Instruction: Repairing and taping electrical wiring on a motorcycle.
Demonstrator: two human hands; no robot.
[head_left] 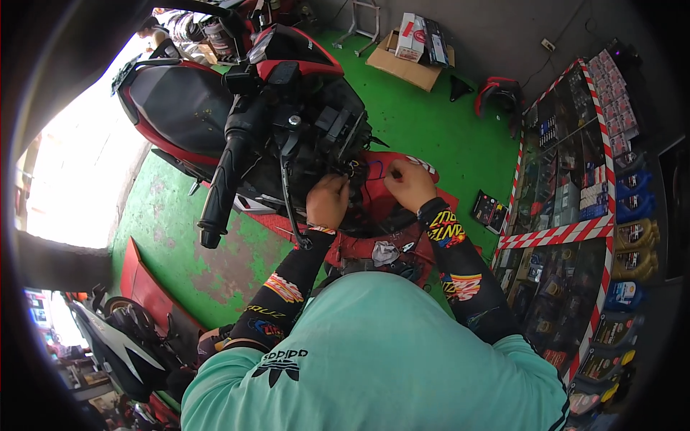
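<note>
A red and black scooter (176,108) stands before me, its left handlebar grip (221,190) and brake lever angled toward me, its front opened up. My left hand (327,200) reaches into the dark innards beside some wires (352,167), fingers curled, their tips mostly hidden. Right of it, my right hand (409,185) is closed in a pinch over red bodywork (433,201), near a thin blue wire (375,172); what it holds is too small to make out. Below both hands, a pale crumpled rag (385,252) lies on the red body.
Glass display cases (553,187) edged in striped tape and oil bottles (632,237) line the right. Cardboard boxes (410,61) and red panels (496,97) sit against the back wall. Another scooter (115,345) is lower left, near a red ramp. A person (154,39) is at the upper left.
</note>
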